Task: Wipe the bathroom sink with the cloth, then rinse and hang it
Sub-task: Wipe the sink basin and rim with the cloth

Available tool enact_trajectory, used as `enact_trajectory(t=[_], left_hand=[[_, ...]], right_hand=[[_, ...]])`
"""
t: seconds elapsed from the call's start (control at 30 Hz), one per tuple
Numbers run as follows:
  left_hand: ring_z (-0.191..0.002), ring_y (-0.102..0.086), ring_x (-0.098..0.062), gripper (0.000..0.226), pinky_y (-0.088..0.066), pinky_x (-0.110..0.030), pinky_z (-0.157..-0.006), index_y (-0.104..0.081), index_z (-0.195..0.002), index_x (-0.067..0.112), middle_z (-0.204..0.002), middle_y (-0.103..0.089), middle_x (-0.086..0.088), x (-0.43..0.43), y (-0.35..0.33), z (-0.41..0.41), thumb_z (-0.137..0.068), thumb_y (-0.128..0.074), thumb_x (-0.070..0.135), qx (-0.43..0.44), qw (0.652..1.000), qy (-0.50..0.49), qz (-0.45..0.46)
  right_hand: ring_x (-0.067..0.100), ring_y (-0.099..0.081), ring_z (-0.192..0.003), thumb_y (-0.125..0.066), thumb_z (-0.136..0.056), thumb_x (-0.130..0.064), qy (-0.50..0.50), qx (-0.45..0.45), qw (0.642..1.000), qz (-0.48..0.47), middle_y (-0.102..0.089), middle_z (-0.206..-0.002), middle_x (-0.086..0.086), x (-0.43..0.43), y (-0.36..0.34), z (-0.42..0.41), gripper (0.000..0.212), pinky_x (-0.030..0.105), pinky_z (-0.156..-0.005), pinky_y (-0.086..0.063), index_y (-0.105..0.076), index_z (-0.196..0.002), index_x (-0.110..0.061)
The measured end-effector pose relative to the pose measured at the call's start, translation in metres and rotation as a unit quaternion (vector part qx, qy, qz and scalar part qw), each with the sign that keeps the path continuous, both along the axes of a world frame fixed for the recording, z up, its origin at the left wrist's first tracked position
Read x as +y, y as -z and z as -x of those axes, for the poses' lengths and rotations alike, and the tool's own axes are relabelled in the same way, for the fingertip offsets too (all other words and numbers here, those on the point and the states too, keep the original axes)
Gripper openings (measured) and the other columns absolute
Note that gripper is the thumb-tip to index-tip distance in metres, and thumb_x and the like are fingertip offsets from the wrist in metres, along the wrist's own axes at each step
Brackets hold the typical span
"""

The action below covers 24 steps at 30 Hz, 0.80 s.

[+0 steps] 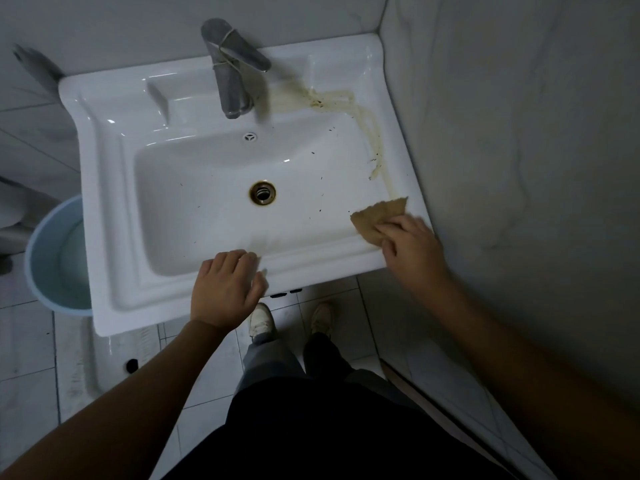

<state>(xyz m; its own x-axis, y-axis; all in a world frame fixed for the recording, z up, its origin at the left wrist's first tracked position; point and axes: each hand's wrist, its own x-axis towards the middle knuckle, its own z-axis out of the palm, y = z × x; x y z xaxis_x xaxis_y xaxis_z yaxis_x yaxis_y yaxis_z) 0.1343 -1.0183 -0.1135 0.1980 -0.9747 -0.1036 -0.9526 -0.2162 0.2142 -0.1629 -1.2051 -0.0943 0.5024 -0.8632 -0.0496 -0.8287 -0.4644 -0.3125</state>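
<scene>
Head view shows the right hand (410, 244) pressing the brown cloth (377, 216) flat on the sink (114, 258) rim's right corner, left hand (227, 289) spread on the front edge; it should push firmly along the yellow stain (375, 133).

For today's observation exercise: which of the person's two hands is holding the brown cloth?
The right hand presses the brown cloth on the white sink's right rim; the left hand rests empty on the front rim.

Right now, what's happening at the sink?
Right hand pressing cloth on sink rim. Left hand flat on front edge. Brown stain ahead.
</scene>
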Motion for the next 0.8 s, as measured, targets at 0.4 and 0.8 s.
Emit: enact_trajectory(t=[0.4, 0.8], left_hand=[[-0.095, -0.061, -0.029, 0.038, -0.041, -0.039, -0.080, -0.066, -0.112, 0.011, -0.109, -0.068, -0.007, 0.000, 0.008, -0.003, -0.094, -0.046, 0.039, -0.003, 0.999, -0.001, 0.034], [-0.098, -0.060, -0.029, 0.042, -0.043, -0.040, -0.083, -0.064, -0.113, 0.012, -0.111, -0.068, -0.007, 0.000, -0.003, -0.007, -0.095, -0.043, 0.044, 0.035, 0.999, 0.001, 0.011]], right_hand=[[0.037, -0.051, -0.109, -0.055, -0.088, -0.009, -0.047, 0.031, 0.997, 0.043, -0.057, -0.125, 0.014, -0.118, 0.018, -0.081, 0.033, 0.048, -0.089, -0.048, -0.064, -0.120, -0.007], [0.034, -0.051, -0.118, -0.055, -0.089, -0.008, -0.027, 0.000, 0.999, 0.045, -0.056, -0.134, 0.012, -0.063, 0.019, -0.041, 0.044, 0.046, -0.098, -0.046, -0.058, -0.133, -0.009]])
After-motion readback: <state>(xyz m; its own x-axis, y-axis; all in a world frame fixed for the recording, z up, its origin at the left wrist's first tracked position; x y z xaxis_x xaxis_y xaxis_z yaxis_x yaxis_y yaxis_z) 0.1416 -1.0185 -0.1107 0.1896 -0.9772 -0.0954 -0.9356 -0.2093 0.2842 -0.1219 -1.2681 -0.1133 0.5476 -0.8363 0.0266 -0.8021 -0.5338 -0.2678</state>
